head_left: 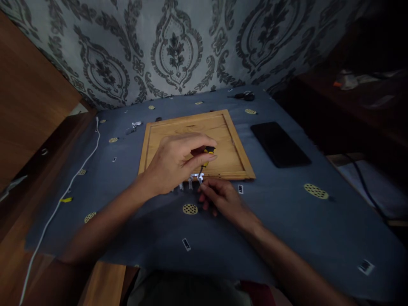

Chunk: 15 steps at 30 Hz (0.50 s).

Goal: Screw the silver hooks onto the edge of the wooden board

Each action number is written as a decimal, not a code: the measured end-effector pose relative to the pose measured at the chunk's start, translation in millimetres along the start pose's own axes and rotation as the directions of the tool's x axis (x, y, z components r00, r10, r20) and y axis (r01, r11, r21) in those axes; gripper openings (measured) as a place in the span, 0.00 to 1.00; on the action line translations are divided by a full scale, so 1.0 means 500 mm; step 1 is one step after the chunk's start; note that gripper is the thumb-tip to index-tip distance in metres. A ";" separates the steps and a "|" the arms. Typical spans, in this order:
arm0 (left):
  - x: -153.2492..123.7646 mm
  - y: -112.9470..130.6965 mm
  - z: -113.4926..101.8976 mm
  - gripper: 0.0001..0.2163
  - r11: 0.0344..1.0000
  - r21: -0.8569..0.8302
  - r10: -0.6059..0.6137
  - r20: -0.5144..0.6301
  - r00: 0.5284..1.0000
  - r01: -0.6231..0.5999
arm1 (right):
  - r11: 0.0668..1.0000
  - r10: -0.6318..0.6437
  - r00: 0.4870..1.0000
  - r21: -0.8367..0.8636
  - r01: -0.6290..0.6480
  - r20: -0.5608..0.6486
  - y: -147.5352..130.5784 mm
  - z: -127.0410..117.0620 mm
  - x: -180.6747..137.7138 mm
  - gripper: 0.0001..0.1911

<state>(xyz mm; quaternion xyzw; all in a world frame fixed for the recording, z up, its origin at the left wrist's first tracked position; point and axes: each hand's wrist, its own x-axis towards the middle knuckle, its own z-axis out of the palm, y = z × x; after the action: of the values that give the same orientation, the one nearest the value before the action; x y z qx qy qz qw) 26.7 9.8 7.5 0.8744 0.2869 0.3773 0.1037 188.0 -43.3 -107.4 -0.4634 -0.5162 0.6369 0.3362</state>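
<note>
Our left hand (pixel 178 159) clamps thumb and fingers on a black-and-yellow screwdriver (pixel 209 150) above silvery, hook-like metal fittings (pixel 190 182), probably slippery, along the near edge of a framed tan wooden panel (pixel 204 127), likely stiff, best held by its side rails; our right hand's (pixel 225 199) fingers bunch beside the rightmost fitting, gripping or not we cannot tell.

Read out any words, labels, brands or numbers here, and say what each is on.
"OBEY", perhaps: front white patch on the cloth, too blurred to be sure.
Patch by the right hand: too small to read.
Lower right patch: too blurred.
Left patch: too small.
Screwdriver, board, black slab: no readable text.
</note>
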 end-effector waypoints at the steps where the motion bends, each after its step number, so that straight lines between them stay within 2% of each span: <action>1: 0.002 0.000 -0.003 0.05 1.000 -0.006 0.015 0.023 1.000 -0.015 | 1.000 -0.002 1.000 0.001 0.002 -0.002 0.000 0.000 0.000 0.15; 5: 0.003 -0.001 -0.006 0.05 0.998 -0.046 0.033 0.047 0.998 -0.031 | 1.000 -0.008 1.000 0.001 0.008 -0.008 0.001 0.000 0.001 0.15; 11: -0.014 0.003 0.012 0.07 0.999 0.041 0.038 -0.086 0.996 -0.034 | 1.000 -0.002 1.000 -0.001 0.002 -0.014 0.002 0.002 0.003 0.12; 15: -0.011 0.001 0.015 0.05 0.993 0.112 0.050 -0.111 0.993 -0.038 | 1.000 -0.002 1.000 -0.005 0.002 -0.017 0.000 0.002 0.002 0.13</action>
<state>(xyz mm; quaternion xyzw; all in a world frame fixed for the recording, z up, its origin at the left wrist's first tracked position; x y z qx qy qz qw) 29.2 6.5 -0.5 0.8621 0.2932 0.4121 0.0307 186.8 -42.9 -107.6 -0.4693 -0.5153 0.6312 0.3401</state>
